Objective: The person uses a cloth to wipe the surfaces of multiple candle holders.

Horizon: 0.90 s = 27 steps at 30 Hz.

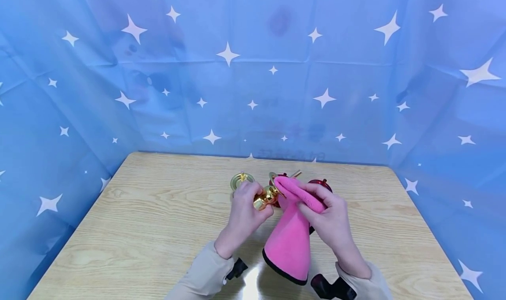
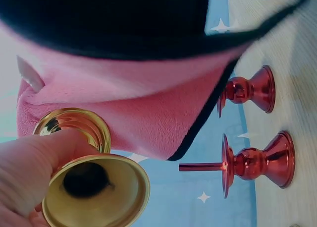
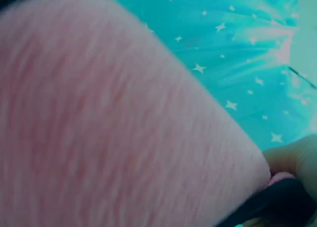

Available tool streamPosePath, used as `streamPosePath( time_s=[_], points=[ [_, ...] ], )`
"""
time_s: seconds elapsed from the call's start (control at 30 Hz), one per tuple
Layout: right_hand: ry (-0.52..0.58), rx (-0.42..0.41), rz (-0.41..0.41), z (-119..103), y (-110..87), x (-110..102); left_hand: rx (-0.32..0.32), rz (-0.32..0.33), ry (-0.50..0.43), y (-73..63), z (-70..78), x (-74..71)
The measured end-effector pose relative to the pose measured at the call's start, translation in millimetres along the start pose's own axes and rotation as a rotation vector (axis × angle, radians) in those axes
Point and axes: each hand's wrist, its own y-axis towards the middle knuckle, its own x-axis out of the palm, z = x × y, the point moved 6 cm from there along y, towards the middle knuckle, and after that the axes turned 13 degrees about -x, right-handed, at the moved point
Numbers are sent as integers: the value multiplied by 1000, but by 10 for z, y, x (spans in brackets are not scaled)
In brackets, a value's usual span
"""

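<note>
My left hand (image 1: 248, 205) grips a shiny gold candlestick (image 1: 266, 197) around its stem. It is tilted, with its hollow flared base turned toward the left wrist camera. In my right hand (image 1: 330, 212) is a fluffy pink cloth (image 1: 290, 243) with a black edge, pinched between thumb and fingers. The folded top of the cloth lies against the candlestick's round plate, while the rest hangs down over the table. In the right wrist view, the cloth (image 3: 114, 118) covers most of the picture, and only part of the right hand (image 3: 297, 160) shows at the edge.
Two red candlesticks stand upright behind the hands, a nearer one (image 2: 252, 162) with a thin spike and another (image 2: 255, 90) partly behind the cloth. Another gold candlestick (image 1: 238, 179) stands beyond my left hand. The wooden table (image 1: 158, 221) meets a blue star-patterned curtain (image 1: 253, 84).
</note>
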Motion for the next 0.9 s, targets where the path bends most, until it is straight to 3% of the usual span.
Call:
streamPosePath(
  time_s=[0.2, 0.3, 0.37, 0.43, 0.53, 0.6, 0.67, 0.8, 0.9],
  points=[
    [-34, -216, -5, -24, -25, 11, -61, -19, -138, 4, -56, -8],
    [-32, -241, -2, 44, -35, -2, -117, -54, -216, 5, -88, -8],
    [-47, -211, 16, 123, -39, -16, -162, -83, -264, 5, -108, 0],
    [-51, -94, 29, 237, -43, -34, -208, -112, -315, 3, -113, 1],
    [16, 178, 62, 453, -64, -44, -274, -145, -394, 0, -133, 21],
    [136, 371, 90, 588, -103, -29, -300, -160, -420, 1, -131, 29],
    [295, 505, 123, 688, -145, 18, -320, -171, -416, 6, -125, 41],
    [571, 645, 121, 753, -221, 155, -339, -185, -380, 11, -92, 60],
    [699, 681, 84, 724, -244, 249, -340, -166, -365, 11, -83, 84]
  ],
)
